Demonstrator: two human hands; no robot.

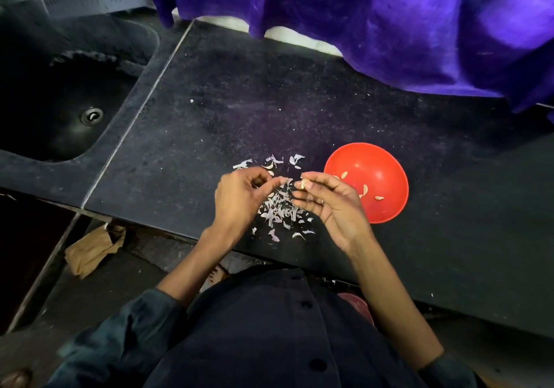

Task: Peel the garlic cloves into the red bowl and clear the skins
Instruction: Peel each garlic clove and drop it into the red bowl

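- Standing at the near edge of the dark bench (299,94), the person works with both forearms reaching out from dark sleeves, hands raised just above a scatter of skins.
- The garlic skins (280,207) lie heaped on the bench directly under and between the two hands, with a few more strewn just beyond the fingertips.
- The right hand (326,201) has its grip closed on a garlic clove (303,183), pinched between thumb and forefinger; the clove's long axis seems to run roughly up and down in the view.
- The left hand (239,195) sits just left of the clove, its fingers curled and forefinger extended toward it; whether it pinches a shred of skin I cannot tell.
- The red bowl (386,207) stands on the bench just to the right of the right hand, partly behind it, with several peeled cloves (365,190) already inside.
- My judgement: the right hand is the nearer one, and the drop needs only a short move rightward over the rim.
- Farther back hangs a purple cloth (389,28); a dark sink (60,112) lies at far left.
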